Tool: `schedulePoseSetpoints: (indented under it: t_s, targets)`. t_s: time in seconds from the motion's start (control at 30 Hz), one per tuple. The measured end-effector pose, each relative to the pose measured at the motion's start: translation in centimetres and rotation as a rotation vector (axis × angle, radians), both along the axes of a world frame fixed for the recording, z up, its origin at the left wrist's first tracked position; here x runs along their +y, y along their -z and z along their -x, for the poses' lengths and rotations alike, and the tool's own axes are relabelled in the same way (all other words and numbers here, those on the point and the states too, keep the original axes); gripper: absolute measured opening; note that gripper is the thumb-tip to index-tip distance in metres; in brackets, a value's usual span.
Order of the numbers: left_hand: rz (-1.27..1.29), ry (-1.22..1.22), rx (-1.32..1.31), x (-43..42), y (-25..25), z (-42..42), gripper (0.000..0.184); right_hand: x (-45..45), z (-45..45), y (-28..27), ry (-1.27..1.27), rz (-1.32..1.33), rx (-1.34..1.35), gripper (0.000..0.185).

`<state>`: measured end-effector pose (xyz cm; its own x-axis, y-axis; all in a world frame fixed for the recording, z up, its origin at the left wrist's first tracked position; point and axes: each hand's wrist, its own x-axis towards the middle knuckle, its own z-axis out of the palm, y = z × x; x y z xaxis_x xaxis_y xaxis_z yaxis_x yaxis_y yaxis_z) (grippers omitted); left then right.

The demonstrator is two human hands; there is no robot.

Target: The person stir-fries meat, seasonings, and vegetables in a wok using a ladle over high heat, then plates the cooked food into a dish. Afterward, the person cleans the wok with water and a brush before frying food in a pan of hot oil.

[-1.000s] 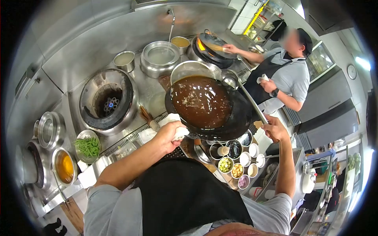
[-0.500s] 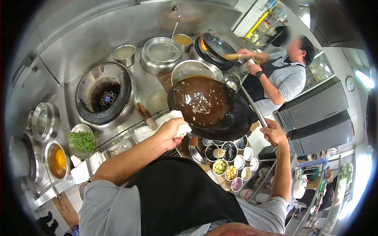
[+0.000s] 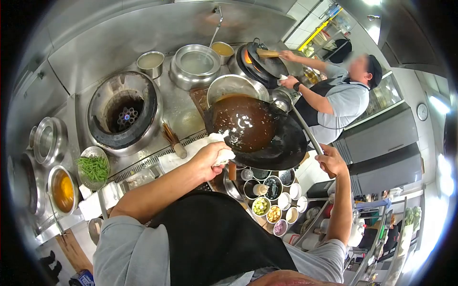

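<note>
A black wok holding dark brown liquid with pale flecks is tilted away from me, its far edge over a steel bowl. My left hand is closed around a folded white cloth and grips the near left rim of the wok through it. In my right hand is the long handle of a ladle, its bowl end at the wok's far right edge. What the ladle's bowl contains cannot be made out.
A lit wok burner sits at left, near a bamboo brush and a colander of green vegetables. A large steel pot stands behind. Seasoning bowls are below the wok. A co-worker brushes another wok at right.
The wok has tipped further away, and its liquid has drawn toward the far left side, baring more black metal. The co-worker's brush has moved up and left. Both my hands keep their grips.
</note>
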<state>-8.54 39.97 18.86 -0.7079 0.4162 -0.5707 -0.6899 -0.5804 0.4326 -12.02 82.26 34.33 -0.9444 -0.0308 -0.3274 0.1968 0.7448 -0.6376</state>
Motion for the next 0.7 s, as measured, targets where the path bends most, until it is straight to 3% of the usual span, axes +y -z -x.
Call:
schedulePoseSetpoints:
  t_s: [0.5, 0.7]
  targets:
    - [-0.136, -0.006, 0.002, 2.6, 0.8, 1.3, 0.017, -1.1, 3.8, -2.8, -0.098, -0.158, 0.038, 0.023]
    - [-0.212, 0.061, -0.06, 1.1, 2.9, 4.3, 0.017, -5.0, 4.5, -4.7, -0.035, -0.245, 0.025, 0.027]
